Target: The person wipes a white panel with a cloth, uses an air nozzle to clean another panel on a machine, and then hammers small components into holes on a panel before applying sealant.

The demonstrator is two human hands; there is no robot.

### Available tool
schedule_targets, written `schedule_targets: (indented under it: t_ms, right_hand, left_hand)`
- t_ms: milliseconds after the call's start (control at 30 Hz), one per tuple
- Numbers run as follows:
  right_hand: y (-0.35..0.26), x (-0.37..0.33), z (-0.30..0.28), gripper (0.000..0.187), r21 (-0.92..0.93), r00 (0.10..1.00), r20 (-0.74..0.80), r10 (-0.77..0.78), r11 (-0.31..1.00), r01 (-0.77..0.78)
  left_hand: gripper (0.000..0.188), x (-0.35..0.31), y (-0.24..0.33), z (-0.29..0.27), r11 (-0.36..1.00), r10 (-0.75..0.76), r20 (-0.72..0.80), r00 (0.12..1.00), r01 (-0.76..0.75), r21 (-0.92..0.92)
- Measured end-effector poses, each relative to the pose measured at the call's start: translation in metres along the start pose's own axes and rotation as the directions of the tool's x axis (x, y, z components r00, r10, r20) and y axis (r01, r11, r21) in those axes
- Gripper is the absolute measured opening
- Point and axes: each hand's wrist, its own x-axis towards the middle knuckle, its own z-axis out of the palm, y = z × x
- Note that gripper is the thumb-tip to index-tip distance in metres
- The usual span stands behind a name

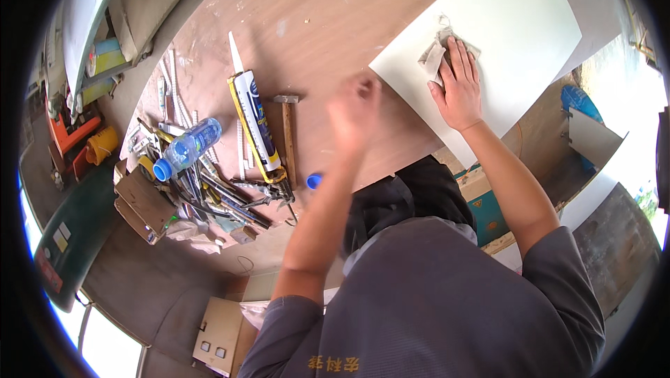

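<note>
My right hand [458,92] lies on a crumpled grey-beige rag [434,56], pressing it against a large white sheet [516,22]. Its fingers stretch over the cloth, and part of the rag shows between thumb and forefinger. Over the brown tabletop [314,36], left of the sheet's near corner, my left hand [354,109] is smeared by motion. The fingers look curled, but whether they hold anything is unclear. Nearest to it on the left are a hammer [289,137] with a wooden handle and a blue bottle cap [314,180].
A caulking gun with a sealant cartridge [256,120] points its nozzle away from me. Left of it, a clear plastic bottle [188,148] with a blue cap lies on a heap of hand tools [216,193]. An open cardboard box [143,203] sits at the table's left edge.
</note>
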Motion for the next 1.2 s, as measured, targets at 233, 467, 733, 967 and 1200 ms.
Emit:
schedule_targets:
  t_ms: [233,467,733,967,1200]
  right_hand:
    - [0.004,0.006,-0.006,0.055,0.072,1.0,0.011,0.005,0.997,-0.005]
    - [0.008,0.009,-0.017,0.05,0.12,1.0,-0.029,0.003,0.993,0.001]
    - [0.009,0.011,-0.016,0.049,0.127,0.999,-0.048,0.003,0.992,0.004]
    - [0.0,0.018,-0.006,0.054,0.039,1.0,-0.019,-0.002,0.999,0.003]
    - [-0.087,0.02,0.032,0.066,0.258,0.942,0.067,-0.328,0.918,0.301]
  left_hand:
    - [0.02,0.077,0.022,-0.028,0.926,0.032,0.397,0.917,-0.177,0.333]
    - [0.02,0.1,0.031,-0.03,0.883,0.042,0.567,0.823,-0.296,0.364]
    - [0.021,0.108,0.036,-0.034,0.883,0.044,0.615,0.787,-0.318,0.344]
    - [0.021,0.096,0.016,-0.032,0.786,0.277,0.533,0.799,-0.508,0.354]
    - [0.027,0.062,0.002,-0.073,0.882,0.188,0.178,0.966,-0.246,0.402]
